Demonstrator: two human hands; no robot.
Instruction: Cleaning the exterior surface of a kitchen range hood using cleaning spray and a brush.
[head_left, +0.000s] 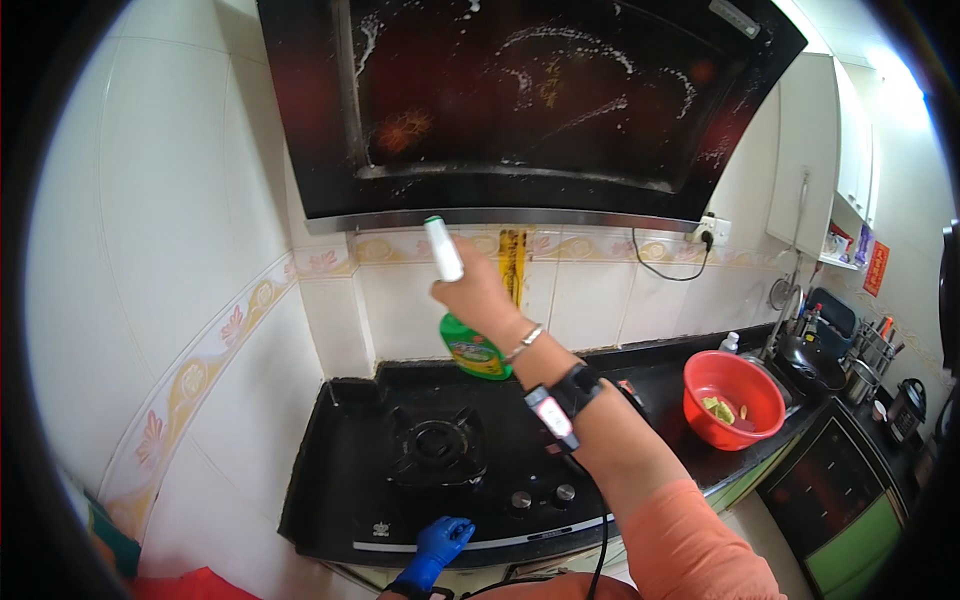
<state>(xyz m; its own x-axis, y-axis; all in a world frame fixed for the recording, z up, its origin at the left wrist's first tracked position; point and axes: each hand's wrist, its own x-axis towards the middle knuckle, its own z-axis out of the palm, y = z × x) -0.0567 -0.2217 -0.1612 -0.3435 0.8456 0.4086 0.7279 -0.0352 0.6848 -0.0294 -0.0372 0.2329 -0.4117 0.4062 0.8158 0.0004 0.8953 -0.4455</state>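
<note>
My right hand (480, 289), bare, grips a green spray bottle (474, 349) by its neck and white trigger head. The bottle is held above the back of the stove, in front of the tiled wall. Over it hangs a black range hood (517, 105) with white foamy streaks and droplets on its panel. My left hand (445, 541), in a blue rubber glove, is at the front edge of the black gas stove (510, 532), its fingers curled; I see nothing in it. The pan support of a burner (437, 444) lies between the two hands.
A red plastic basin (731, 360) holding yellow-green pieces stands on the counter at right, beside the sink and a black wok (810, 364). A black cable (667, 277) hangs from a wall socket. White wall cabinets (810, 150) are at upper right; a tiled wall (217, 375) borders the left.
</note>
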